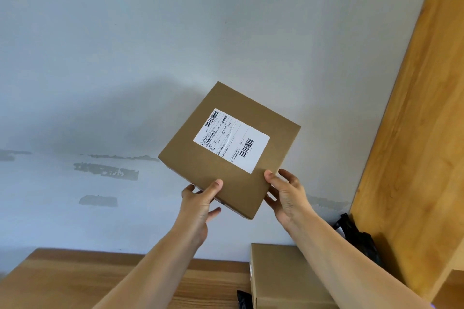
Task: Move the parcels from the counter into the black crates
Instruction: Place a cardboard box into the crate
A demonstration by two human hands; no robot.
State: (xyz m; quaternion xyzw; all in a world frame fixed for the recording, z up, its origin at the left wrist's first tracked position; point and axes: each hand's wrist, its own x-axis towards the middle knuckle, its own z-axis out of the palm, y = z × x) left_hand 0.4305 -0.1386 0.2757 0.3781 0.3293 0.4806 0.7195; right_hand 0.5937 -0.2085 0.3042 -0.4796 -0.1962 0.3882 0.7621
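Observation:
A flat brown cardboard parcel [221, 158] with a white shipping label is held up in the air in front of the pale wall, tilted like a diamond. My left hand [200, 204] grips its lower left edge, thumb on the top face and fingers underneath. At the lower right corner my right hand [286, 195] holds the parcel, thumb on top and fingers round the edge. Below lies the wooden counter [75, 281]. A second brown parcel [281, 273] rests on it at the right. No black crate is in view.
A black plastic bag [356, 236] sits in the corner by a tall wooden panel [414, 133] on the right. Another black item [243, 300] peeks out at the bottom edge beside the second parcel. The wall [125, 57] stands close behind the counter.

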